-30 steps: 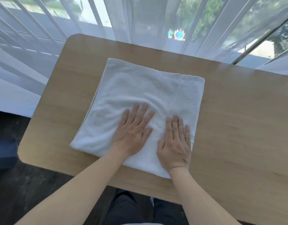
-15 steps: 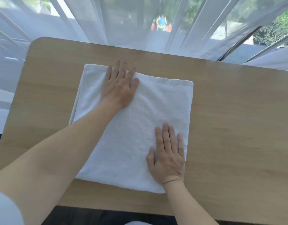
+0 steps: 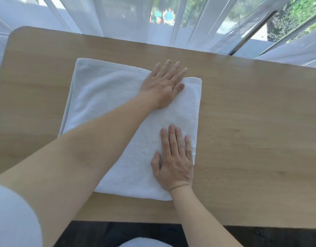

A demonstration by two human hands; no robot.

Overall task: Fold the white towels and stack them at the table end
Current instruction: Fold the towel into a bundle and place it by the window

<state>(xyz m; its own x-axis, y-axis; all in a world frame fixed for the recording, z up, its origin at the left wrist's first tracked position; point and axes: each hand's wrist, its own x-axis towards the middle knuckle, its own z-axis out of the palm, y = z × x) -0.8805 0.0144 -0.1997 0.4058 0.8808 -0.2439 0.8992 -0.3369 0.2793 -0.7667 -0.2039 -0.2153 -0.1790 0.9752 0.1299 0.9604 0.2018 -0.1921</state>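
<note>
Sheer white curtains [image 3: 118, 20] hang along the far side of a pale wood bench [image 3: 251, 122], daylight and greenery showing through the glass behind. One white towel [image 3: 103, 97] lies flat on the bench, left of centre, already folded into a thick rectangle; layered edges show along its left side. No second towel or stack is in view. Left hand [image 3: 164, 84] lies flat near the towel's far right corner, fingers straight and slightly spread, fingertips past the far hem onto the wood; its forearm crosses the cloth diagonally from the lower left. Right hand [image 3: 175, 161] presses palm-down on the near right part, fingers straight and close together, pointing away from the body. Neither hand grips anything; both appear to be smoothing or pinning the cloth. Judgement: terry cloth, soft and limp, light, not slippery on wood, nothing to break; it will sag unless supported. Best hold for another fold looks like pinching two corners of one short edge, or sliding flat hands beneath to carry it.
</note>
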